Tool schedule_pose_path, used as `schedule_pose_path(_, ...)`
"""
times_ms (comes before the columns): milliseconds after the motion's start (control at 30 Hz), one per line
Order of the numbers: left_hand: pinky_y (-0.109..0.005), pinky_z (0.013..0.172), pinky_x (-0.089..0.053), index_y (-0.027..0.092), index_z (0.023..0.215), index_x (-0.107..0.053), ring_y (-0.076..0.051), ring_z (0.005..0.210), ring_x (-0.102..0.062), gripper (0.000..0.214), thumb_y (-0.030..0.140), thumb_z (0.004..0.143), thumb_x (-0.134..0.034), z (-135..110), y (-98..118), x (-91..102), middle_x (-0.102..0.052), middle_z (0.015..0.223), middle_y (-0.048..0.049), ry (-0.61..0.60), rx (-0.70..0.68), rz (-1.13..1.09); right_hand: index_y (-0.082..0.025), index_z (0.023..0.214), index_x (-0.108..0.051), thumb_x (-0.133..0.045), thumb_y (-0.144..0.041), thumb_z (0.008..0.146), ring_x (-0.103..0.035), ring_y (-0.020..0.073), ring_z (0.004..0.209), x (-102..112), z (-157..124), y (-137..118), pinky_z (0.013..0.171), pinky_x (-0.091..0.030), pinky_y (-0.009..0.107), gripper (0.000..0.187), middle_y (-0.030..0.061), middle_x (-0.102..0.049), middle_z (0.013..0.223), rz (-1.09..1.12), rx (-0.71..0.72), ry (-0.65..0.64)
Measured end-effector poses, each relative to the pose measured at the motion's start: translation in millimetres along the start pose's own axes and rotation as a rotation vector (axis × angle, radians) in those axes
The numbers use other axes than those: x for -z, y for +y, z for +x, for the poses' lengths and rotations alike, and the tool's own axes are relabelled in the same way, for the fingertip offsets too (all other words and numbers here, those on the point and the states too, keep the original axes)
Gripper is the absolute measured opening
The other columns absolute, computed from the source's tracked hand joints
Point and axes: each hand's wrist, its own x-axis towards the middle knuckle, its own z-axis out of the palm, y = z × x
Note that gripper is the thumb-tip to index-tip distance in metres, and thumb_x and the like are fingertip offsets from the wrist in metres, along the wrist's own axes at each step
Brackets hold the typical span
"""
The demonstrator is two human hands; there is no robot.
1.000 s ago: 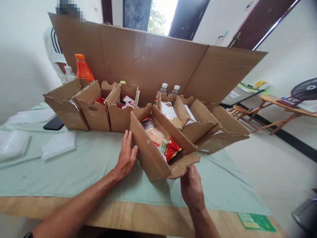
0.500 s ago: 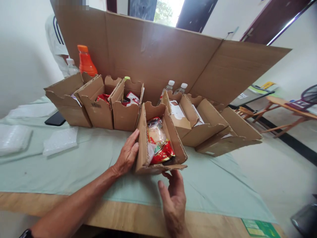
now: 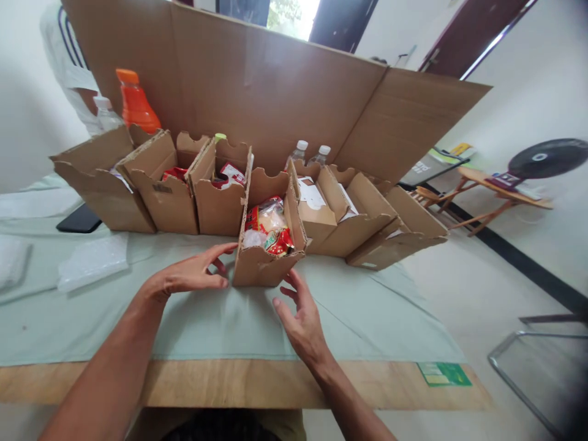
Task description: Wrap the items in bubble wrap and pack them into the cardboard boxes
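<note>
A cardboard bin (image 3: pixel 260 269) stands in the middle of the cloth-covered table, ahead of the row. Inside it lie red-and-clear snack packets (image 3: pixel 275 223). My left hand (image 3: pixel 195 272) is open beside the bin's left side, fingers apart, its fingertips close to the cardboard; whether they touch I cannot tell. At the lower right corner of the bin, my right hand (image 3: pixel 301 315) is also open, thumb apart, its fingertips at the cardboard and partly hidden.
More cardboard bins (image 3: pixel 177 205) flank it left and right. Behind rise a tall cardboard panel (image 3: pixel 275 92), an orange bottle (image 3: pixel 136 107) and clear bottles. A phone (image 3: pixel 78 218) and bubble wrap (image 3: pixel 94 260) lie left. A green packet (image 3: pixel 444 373) is at the front edge.
The middle bin has gone from tilted towards me to more upright, and sits further back. My left hand has come away from its side, its fingers spreading. The view has shifted.
</note>
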Motion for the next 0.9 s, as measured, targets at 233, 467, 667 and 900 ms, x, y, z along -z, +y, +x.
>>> schedule_pose_path(233,-0.035,0.069,-0.061,0.02,0.154,-0.046,-0.018,0.075,-0.071,0.08,0.046,0.082,-0.069,26,-14,-57.0,-0.063,0.144,-0.017,0.421,0.039,-0.119,-0.022,0.152,-0.047,-0.064,-0.033,0.085,-0.057,0.0295,0.14,-6,47,3,0.117,-0.05,0.052,0.07,0.0145,-0.056,0.153,0.073,-0.003,-0.032)
schedule_pose_path(467,-0.053,0.113,-0.051,0.027,0.165,-0.017,-0.035,0.138,-0.058,0.103,0.044,0.081,-0.073,33,-32,-94.2,-0.024,0.172,-0.0207,0.452,-0.102,-0.4,-0.024,0.136,-0.063,-0.054,-0.027,0.096,-0.058,0.0281,0.138,63,82,-17,0.113,-0.05,0.052,0.04,0.0129,-0.065,0.144,-0.441,0.312,0.131)
schedule_pose_path(667,-0.058,0.123,-0.038,0.026,0.167,-0.011,-0.038,0.15,-0.045,0.106,0.043,0.083,-0.072,38,-40,-90.2,-0.02,0.174,-0.0196,0.356,-0.138,-0.332,-0.013,0.141,-0.057,-0.064,-0.022,0.09,-0.048,0.0369,0.144,90,157,-49,0.119,-0.041,0.057,0.052,0.0199,-0.061,0.146,-1.024,0.424,-0.143)
schedule_pose_path(900,-0.063,0.125,-0.031,0.029,0.166,-0.02,-0.039,0.149,-0.047,0.097,0.04,0.084,-0.07,38,-46,-80.5,-0.03,0.172,-0.0168,0.334,-0.123,-0.257,-0.015,0.109,-0.067,-0.072,-0.021,0.087,-0.062,0.0333,0.112,88,197,-62,0.095,-0.05,0.044,0.023,0.0176,-0.072,0.116,-1.296,0.387,-0.317)
